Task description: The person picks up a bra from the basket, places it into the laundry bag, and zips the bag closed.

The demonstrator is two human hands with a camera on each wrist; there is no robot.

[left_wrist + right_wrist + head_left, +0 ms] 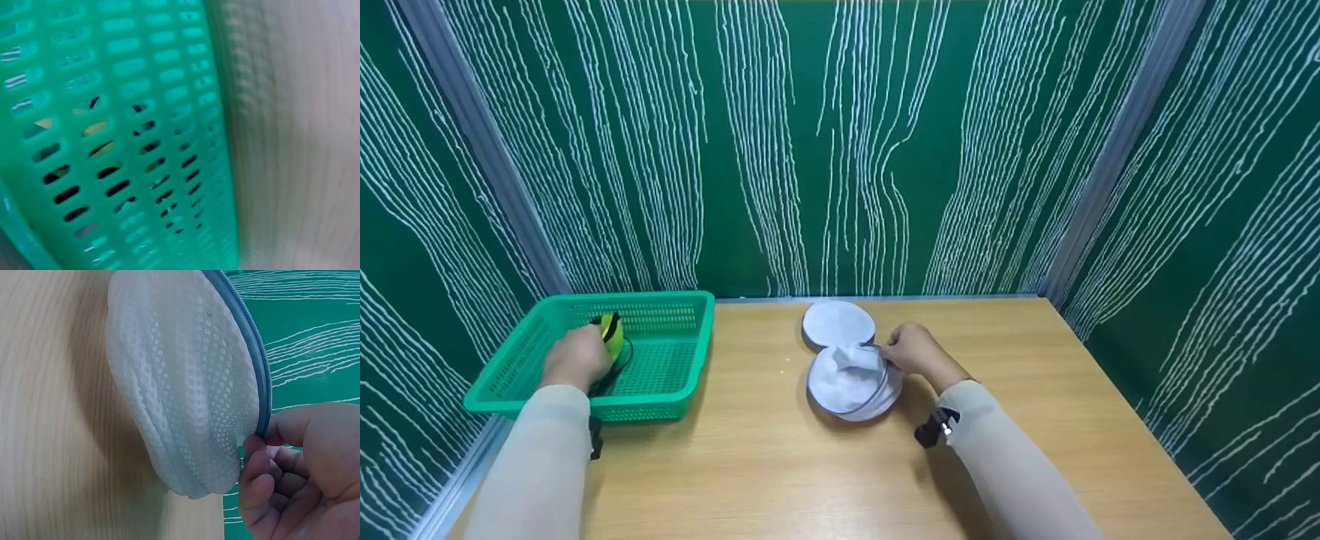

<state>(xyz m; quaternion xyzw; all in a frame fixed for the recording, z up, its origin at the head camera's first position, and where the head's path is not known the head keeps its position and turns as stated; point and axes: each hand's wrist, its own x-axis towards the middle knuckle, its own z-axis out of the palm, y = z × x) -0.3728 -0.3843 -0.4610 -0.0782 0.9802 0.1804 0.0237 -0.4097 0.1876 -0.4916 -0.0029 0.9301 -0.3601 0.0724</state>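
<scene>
My left hand (577, 358) reaches into a green plastic basket (706, 322) and grips a yellow-and-black item (615, 339), whose kind is hard to tell. A dark cord loops beside it. In the left wrist view, the basket's slotted wall (129, 67) hides that hand; bits of yellow and black show through the slots. A round white mesh laundry bag (840, 386) lies unzipped on the table, its circular lid (838, 324) folded out behind. At the bag's right side, my right hand (916, 349) pinches its grey-blue zipper rim (259, 349) between thumb and forefinger.
The basket stands at the left rear of the wooden table (765, 465). Green panels with white wavy lines (840, 150) close off the back and both sides, with grey posts (1117, 150) at the corners. A black wrist strap (936, 427) sits on the right sleeve.
</scene>
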